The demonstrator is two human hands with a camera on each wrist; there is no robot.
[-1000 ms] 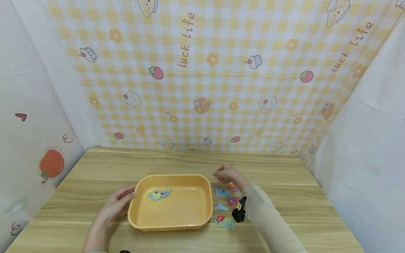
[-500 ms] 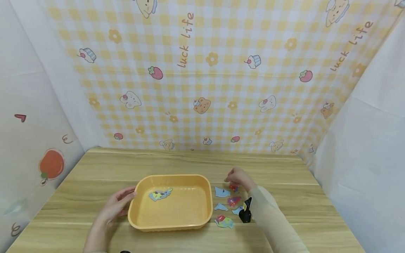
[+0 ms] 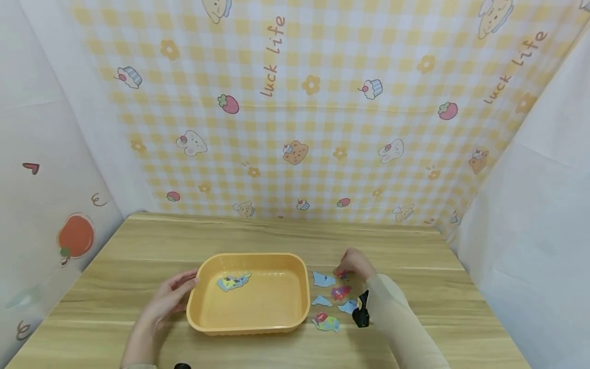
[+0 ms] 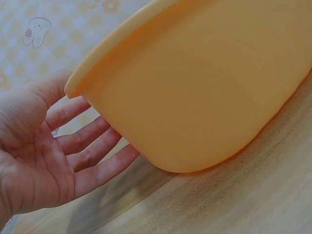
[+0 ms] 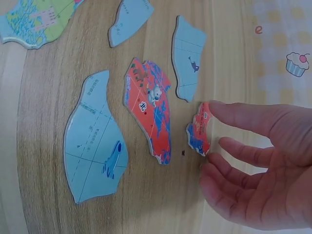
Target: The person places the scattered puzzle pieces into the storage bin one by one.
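Observation:
My left hand (image 3: 171, 296) holds the left end of a yellow plastic tray (image 3: 249, 329). Its thumb lies over the rim and the fingers rest against the outer wall, as the left wrist view shows. To the right of the tray, my right hand (image 3: 354, 262) is down at a small red-and-blue puzzle piece (image 5: 200, 129), with thumb and fingertips at its two ends. Near it lie a red-and-purple puzzle piece (image 5: 148, 107), a large light-blue piece (image 5: 95, 141) and a blue piece with a small dark animal print (image 5: 189, 58).
Inside the tray lies a blue-and-yellow puzzle piece (image 3: 234, 282). Another blue piece (image 3: 322, 301) and a green-and-red piece (image 3: 326, 322) lie beside the tray on the wooden table (image 3: 415, 251). A checked cloth (image 3: 313, 118) hangs behind the table.
My right hand has moved right and down from beyond the tray's far right corner to the small red-and-blue puzzle piece. The left hand and the tray have stayed in place.

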